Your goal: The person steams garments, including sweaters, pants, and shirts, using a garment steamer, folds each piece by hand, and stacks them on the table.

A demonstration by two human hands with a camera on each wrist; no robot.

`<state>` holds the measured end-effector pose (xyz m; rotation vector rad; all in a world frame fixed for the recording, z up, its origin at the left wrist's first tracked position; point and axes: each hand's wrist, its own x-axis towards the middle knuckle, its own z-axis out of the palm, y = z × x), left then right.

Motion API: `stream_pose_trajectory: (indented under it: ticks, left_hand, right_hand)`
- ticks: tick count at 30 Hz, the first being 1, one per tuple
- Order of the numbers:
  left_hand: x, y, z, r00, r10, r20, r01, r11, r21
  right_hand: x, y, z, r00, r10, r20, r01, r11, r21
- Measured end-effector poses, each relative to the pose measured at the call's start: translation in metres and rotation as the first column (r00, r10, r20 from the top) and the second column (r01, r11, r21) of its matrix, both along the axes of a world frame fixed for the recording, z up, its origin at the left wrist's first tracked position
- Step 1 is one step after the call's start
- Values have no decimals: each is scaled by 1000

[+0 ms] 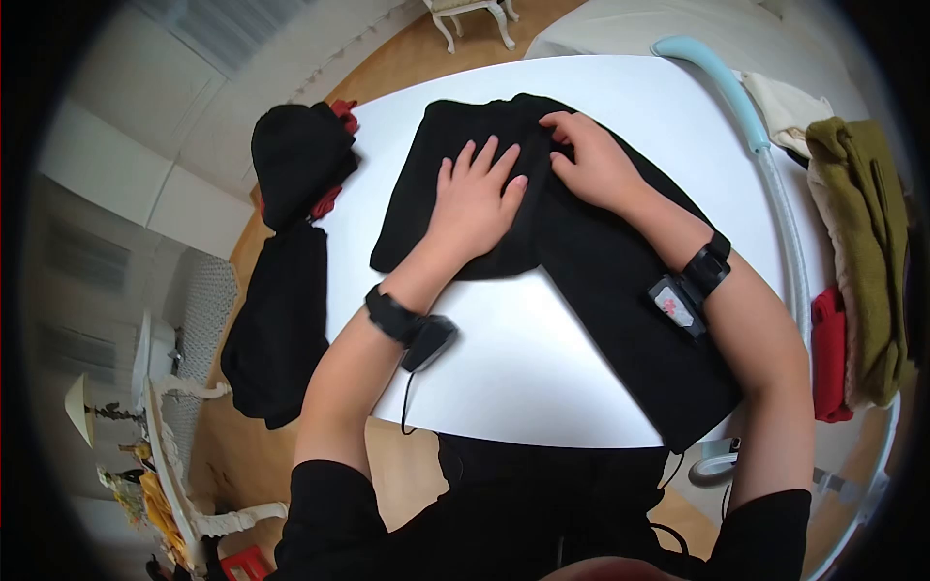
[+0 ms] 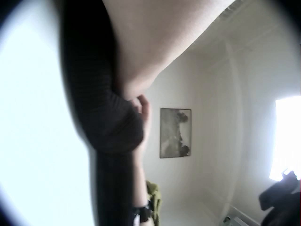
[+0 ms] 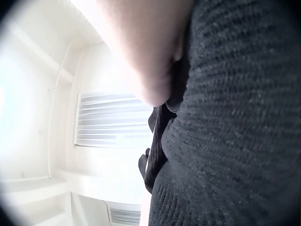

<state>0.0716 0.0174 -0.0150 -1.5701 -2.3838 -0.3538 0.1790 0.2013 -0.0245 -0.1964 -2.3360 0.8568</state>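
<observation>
A black ribbed-knit garment (image 1: 620, 300) lies over the table, partly folded, with a long section reaching to the near right edge. My left hand (image 1: 475, 198) rests flat on its folded left part, fingers spread. At the upper middle, my right hand (image 1: 596, 165) touches the cloth beside a fold line, its fingers bent and the thumb apart from the index finger. The left wrist view shows a thick rounded fold (image 2: 110, 122) of the dark cloth under the left hand. Ribbed fabric (image 3: 235, 117) fills much of the right wrist view, hiding the right fingertips.
The white table (image 1: 523, 329) has a black-and-red clothing pile (image 1: 300, 165) and folded black clothing (image 1: 281, 324) at its left edge. A pale blue tube (image 1: 775, 194) runs along the right side. Beyond it hang olive (image 1: 857, 252), cream and red (image 1: 830, 353) textiles.
</observation>
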Motion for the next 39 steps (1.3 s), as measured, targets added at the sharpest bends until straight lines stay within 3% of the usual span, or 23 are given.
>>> stream_pose_trajectory:
  ticks: [6,12,14,16,17,19,20,22,26,28,30,31,33,34,36,38,39]
  left_hand:
    - [-2,4,-7,999,21,39,-23,999,49]
    - [-8,-9,-3,989,-126,80,123,991,45]
    - [-11,-10,-3,984,-165,69,162,985,55]
    - [-13,-9,-7,984,-170,58,167,984,60]
    - [-14,-8,-9,984,-168,56,165,984,60]
    - [-15,-7,-12,987,-157,38,154,986,59]
    - [-15,-6,-14,987,-155,32,152,986,65]
    - [-14,-5,-14,991,-134,8,133,989,65]
    - [-11,-5,-14,995,-94,24,94,995,31]
    - [-10,-5,-12,995,-92,26,92,996,14]
    - [-9,-6,-13,995,-95,31,95,995,10]
    - [-10,-6,-13,995,-100,31,100,995,-2]
    - [-8,-8,-15,993,-117,30,117,993,-9]
    - [-7,-11,-11,990,-137,31,138,990,-16]
    - [-1,-15,-9,982,-181,54,183,982,-35]
    - [11,-20,-8,974,-213,71,216,976,-28]
    - [17,-25,-7,963,-259,80,260,966,-7]
  right_hand:
    - [4,0,6,997,-50,57,52,998,-27]
    - [26,-14,5,975,-139,174,139,990,11]
    - [47,-18,21,966,73,248,-47,993,-109]
    - [83,-25,64,874,247,419,-126,947,-295]
    - [102,-27,77,830,317,458,-206,939,-275]
    - [143,-47,105,755,335,565,-375,926,-47]
    - [158,-56,116,674,360,645,-506,861,49]
    - [185,-79,122,564,314,764,-626,766,147]
    - [231,-113,113,379,245,893,-649,758,68]
    - [250,-118,99,428,169,888,-622,768,153]
    - [264,-110,82,476,-26,879,-722,559,407]
    - [262,-109,83,481,-24,877,-725,552,412]
    - [256,-111,95,561,167,811,-572,786,234]
    - [257,-94,120,513,366,777,-526,849,-53]
    - [239,-91,159,505,428,749,-523,843,-128]
    - [221,-85,194,493,431,756,-542,832,-122]
    - [210,-82,205,541,426,726,-567,821,-59]
